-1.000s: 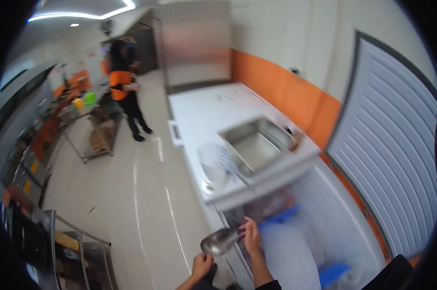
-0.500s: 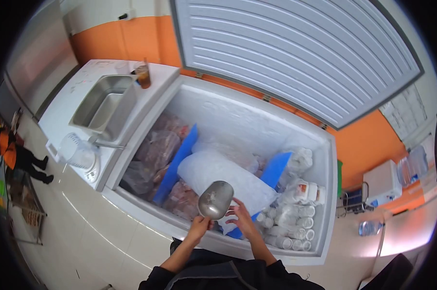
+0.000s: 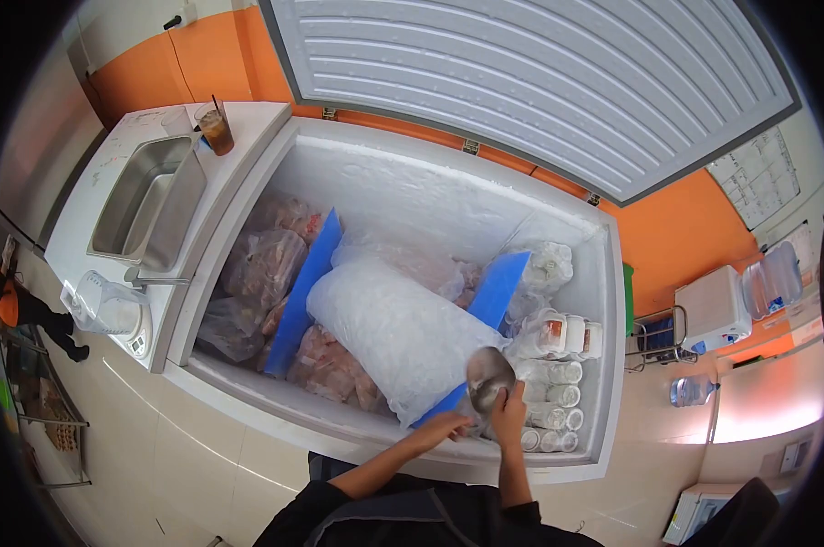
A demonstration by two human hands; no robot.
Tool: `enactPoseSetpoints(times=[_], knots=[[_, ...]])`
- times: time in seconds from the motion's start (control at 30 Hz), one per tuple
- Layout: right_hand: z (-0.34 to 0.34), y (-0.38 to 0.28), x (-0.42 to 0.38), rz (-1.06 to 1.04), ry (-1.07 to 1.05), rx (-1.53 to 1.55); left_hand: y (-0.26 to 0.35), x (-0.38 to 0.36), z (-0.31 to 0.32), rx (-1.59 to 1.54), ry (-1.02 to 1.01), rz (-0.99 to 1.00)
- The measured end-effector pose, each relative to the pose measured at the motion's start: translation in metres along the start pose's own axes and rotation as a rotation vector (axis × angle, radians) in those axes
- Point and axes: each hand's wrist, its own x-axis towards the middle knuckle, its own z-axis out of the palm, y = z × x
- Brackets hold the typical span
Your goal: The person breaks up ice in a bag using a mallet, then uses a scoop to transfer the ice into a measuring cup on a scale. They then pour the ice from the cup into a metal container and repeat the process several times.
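Observation:
A metal ice scoop point(image 3: 489, 376) is in my right hand point(image 3: 509, 415), whose fingers wrap round its handle. It hangs over the lower right end of a large, frosty plastic bag point(image 3: 398, 324) of what looks like ice. My left hand point(image 3: 446, 428) is beside that end of the bag, fingers loosely bent and partly apart; I see nothing clearly held in it. The bag lies slantwise in the chest freezer point(image 3: 603, 365), across blue dividers point(image 3: 304, 292). Just right of the scoop are several clear bottles point(image 3: 558, 395) with white caps.
The raised freezer lid point(image 3: 539, 82) leans back. Bagged meat point(image 3: 264, 260) fills the left compartment. On the left counter are a steel sink pan point(image 3: 147, 201), an iced drink point(image 3: 215, 129) and a jug point(image 3: 106, 305) on a scale. A person point(image 3: 38, 310) stands far left.
The scoop has passed from my left hand to my right and moved rightward in view. My left hand has let go of it and come to the bag's lower end.

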Motion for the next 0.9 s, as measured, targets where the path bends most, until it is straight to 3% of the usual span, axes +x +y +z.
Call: enactPoseSetpoints(times=[0.03, 0.1, 0.17, 0.27, 0.33, 0.4, 0.47, 0.53, 0.6, 0.67, 0.77, 0.9], knots=[[-0.002, 0.003, 0.012, -0.087, -0.017, -0.045, -0.005, -0.002, -0.015, 0.213, 0.088, 0.069], [0.007, 0.013, 0.036, -0.270, -0.053, -0.136, -0.025, 0.005, -0.056, 0.530, 0.480, 0.068], [0.036, 0.026, 0.059, -0.474, -0.038, -0.219, -0.011, -0.001, -0.081, 0.591, 0.700, -0.001], [0.063, -0.013, 0.072, -0.647, -0.018, -0.537, -0.085, 0.042, -0.121, 0.844, 0.894, -0.003], [0.080, -0.030, 0.082, -0.719, 0.010, -0.722, -0.110, 0.048, -0.118, 0.972, 0.892, 0.069], [0.113, -0.021, 0.103, -0.803, 0.057, -0.814, -0.119, 0.058, -0.125, 0.914, 0.732, -0.027], [0.128, -0.016, 0.124, -0.874, 0.091, -0.883, -0.117, 0.067, -0.140, 0.655, 0.415, -0.268], [0.140, -0.010, 0.135, -0.952, 0.109, -0.882, -0.118, 0.063, -0.150, 0.735, 0.281, -0.204], [0.147, -0.006, 0.126, -0.982, 0.050, -0.866, -0.096, 0.053, -0.145, 0.651, 0.305, -0.263], [0.150, -0.011, 0.124, -1.007, 0.017, -0.850, -0.032, 0.018, -0.112, 0.397, 0.481, -0.444], [0.145, -0.011, 0.128, -1.019, 0.003, -0.846, -0.050, 0.020, -0.102, 0.934, 0.641, -0.233], [0.142, -0.001, 0.133, -1.089, -0.025, -0.873, -0.061, 0.032, -0.113, 0.760, 0.652, -0.253]])
